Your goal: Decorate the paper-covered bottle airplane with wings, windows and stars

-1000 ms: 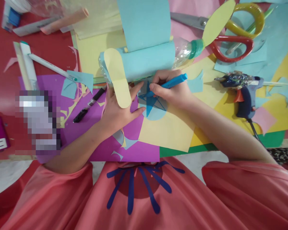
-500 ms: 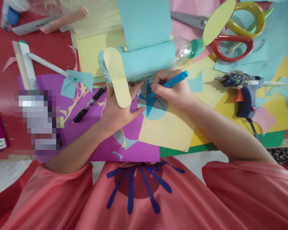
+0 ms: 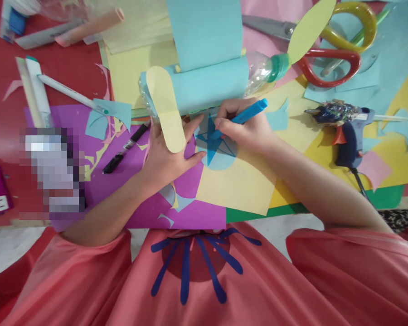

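My right hand (image 3: pixel 246 127) grips a blue felt-tip pen (image 3: pixel 250 112), its tip down on a star drawing. The star (image 3: pixel 211 144) is partly coloured blue, on a round light-blue paper piece (image 3: pixel 221 164). My left hand (image 3: pixel 168 151) lies with fingers spread at the left edge of this circle, thumb and a finger touching it. A rounded cream paper strip (image 3: pixel 170 122) covers part of that hand. The strip is on a plastic bottle (image 3: pixel 258 74) wrapped in blue paper (image 3: pixel 211 86), lying just beyond both hands.
Scissors (image 3: pixel 287 29) lie at the back right, near a pale leaf-shaped paper (image 3: pixel 311 31) by the bottle cap. A hot glue gun (image 3: pixel 348 136) rests on the right. Left of my hand are a black pen (image 3: pixel 125 148), a white marker (image 3: pixel 75 94) and paper scraps.
The blue pen's tip has shifted very slightly within the star. My left hand and the bottle stay where they were.
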`<state>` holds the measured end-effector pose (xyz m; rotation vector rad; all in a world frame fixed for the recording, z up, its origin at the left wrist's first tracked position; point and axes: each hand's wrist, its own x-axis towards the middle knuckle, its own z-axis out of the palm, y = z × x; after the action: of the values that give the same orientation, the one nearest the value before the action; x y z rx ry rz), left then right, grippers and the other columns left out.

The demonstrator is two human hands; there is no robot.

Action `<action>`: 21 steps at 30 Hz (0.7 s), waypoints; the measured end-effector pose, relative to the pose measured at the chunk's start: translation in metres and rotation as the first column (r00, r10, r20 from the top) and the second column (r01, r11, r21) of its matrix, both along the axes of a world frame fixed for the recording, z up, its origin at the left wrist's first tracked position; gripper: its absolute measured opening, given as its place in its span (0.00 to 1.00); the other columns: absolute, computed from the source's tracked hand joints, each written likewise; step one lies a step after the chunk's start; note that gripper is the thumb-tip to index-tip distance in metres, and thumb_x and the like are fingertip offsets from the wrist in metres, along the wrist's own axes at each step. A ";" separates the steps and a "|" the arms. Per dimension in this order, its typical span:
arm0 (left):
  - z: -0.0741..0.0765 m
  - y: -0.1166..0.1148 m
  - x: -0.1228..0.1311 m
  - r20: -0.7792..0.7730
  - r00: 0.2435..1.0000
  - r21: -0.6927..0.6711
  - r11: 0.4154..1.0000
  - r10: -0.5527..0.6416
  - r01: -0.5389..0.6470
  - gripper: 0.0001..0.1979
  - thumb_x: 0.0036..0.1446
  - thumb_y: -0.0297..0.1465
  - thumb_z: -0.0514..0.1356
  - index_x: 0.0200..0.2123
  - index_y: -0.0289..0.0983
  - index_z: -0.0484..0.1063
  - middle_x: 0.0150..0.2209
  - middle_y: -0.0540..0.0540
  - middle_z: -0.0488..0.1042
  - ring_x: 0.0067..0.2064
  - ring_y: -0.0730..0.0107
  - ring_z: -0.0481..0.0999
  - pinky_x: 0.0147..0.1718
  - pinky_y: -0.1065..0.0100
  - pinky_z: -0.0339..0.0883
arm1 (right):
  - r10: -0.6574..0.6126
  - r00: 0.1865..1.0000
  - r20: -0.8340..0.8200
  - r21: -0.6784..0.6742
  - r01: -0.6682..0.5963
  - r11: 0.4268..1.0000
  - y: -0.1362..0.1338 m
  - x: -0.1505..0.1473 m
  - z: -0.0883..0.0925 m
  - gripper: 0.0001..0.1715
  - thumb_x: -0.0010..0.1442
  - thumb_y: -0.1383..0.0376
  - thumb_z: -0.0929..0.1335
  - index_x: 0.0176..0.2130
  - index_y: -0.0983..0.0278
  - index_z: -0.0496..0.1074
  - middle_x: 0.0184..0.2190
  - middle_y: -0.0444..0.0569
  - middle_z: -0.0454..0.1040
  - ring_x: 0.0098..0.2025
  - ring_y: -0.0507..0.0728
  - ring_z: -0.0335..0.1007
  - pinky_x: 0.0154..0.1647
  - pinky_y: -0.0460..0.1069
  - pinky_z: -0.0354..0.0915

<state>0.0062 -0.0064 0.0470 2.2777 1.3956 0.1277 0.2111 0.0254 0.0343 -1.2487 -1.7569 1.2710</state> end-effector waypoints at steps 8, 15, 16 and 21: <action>-0.001 0.000 -0.002 0.018 1.000 0.009 1.000 -0.011 0.011 0.31 0.64 0.38 0.59 0.68 0.42 0.60 0.53 0.40 0.76 0.59 0.47 0.73 0.64 0.44 0.57 | -0.038 0.999 -0.015 -0.006 0.038 0.999 -0.001 -0.001 0.001 0.19 0.60 0.55 0.70 0.25 0.60 0.61 0.21 0.43 0.63 0.28 0.53 0.64 0.27 0.48 0.66; -0.003 0.000 -0.004 0.028 0.999 0.021 1.000 -0.016 0.016 0.32 0.63 0.38 0.60 0.68 0.44 0.59 0.49 0.43 0.77 0.55 0.50 0.75 0.64 0.47 0.59 | -0.018 1.000 -0.010 0.001 0.018 1.000 -0.001 0.000 -0.001 0.19 0.60 0.59 0.70 0.24 0.60 0.60 0.20 0.41 0.60 0.27 0.52 0.62 0.27 0.47 0.68; -0.004 0.000 -0.004 0.026 1.000 0.026 1.000 -0.017 0.017 0.32 0.63 0.38 0.60 0.68 0.44 0.59 0.48 0.43 0.77 0.55 0.50 0.75 0.64 0.47 0.59 | -0.018 1.000 -0.013 0.002 0.018 1.000 -0.001 0.001 -0.001 0.19 0.60 0.59 0.70 0.24 0.60 0.60 0.20 0.41 0.60 0.27 0.52 0.62 0.27 0.47 0.68; -0.003 0.000 -0.002 0.009 1.000 0.033 0.999 -0.020 0.019 0.31 0.63 0.38 0.60 0.68 0.42 0.59 0.49 0.42 0.77 0.57 0.48 0.74 0.63 0.45 0.58 | -0.036 0.998 -0.046 0.009 0.036 0.999 -0.001 -0.001 -0.001 0.18 0.61 0.58 0.70 0.25 0.60 0.61 0.21 0.41 0.63 0.27 0.52 0.63 0.28 0.48 0.69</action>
<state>0.0040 -0.0068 0.0438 2.3142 1.3760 0.1564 0.2100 0.0240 0.0337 -1.2306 -1.6987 1.2600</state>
